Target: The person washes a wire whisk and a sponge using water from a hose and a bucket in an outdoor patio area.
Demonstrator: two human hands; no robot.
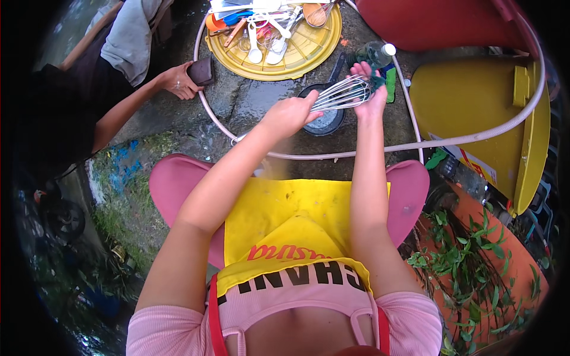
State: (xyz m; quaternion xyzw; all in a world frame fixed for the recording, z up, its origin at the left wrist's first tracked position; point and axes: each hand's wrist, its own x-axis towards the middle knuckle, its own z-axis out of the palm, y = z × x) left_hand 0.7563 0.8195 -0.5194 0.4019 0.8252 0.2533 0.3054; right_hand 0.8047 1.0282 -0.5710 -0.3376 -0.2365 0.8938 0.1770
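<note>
My left hand (291, 111) grips the handle of a wire whisk (340, 94), which points to the right. At the whisk's rounded end, my right hand (372, 100) is palm up with a dark green scouring pad (377, 81) against the wires. Part of the pad shows through the wires. Below them, a small black frying pan (327, 127) rests on the wet ground, its dark handle pointing away from me. Beyond my right fingers is a clear bottle (374, 52) with a white cap. A bright green piece (391, 84) lies beside that hand.
A yellow round lid (307, 62) carries measuring spoons, whisks and other utensils. A pale hose (311, 156) loops around the work area. Another person's hand (180, 82) holds a dark block-like object (201, 71) at left. A yellow bin (467, 98) lies at right, near leafy plants (472, 262).
</note>
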